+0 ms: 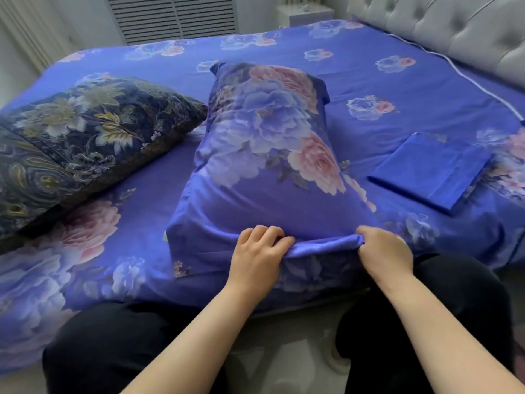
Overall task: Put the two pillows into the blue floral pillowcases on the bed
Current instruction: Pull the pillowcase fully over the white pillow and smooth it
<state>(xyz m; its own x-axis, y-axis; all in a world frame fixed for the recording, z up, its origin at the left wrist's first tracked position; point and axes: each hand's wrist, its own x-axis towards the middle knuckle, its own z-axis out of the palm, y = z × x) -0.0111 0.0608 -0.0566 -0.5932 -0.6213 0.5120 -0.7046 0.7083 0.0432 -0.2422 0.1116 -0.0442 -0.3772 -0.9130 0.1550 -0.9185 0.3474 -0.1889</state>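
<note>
Cased pillow lies mid-bed, extending away from both grips. Left hand and right hand pinch its near open hem. Folded pillowcase right; dark pillow left.

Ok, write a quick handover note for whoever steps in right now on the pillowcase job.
Left hand and right hand both pinch the open hem of the filled pillowcase at the near bed edge.
First pillow looks inside it; the hem is not yet tidied.
Second pillow, in a dark floral cover, lies to the left.
Folded pillowcase lies to the right on the bedspread.
Left: finish the hem, then case the second pillow.
</note>
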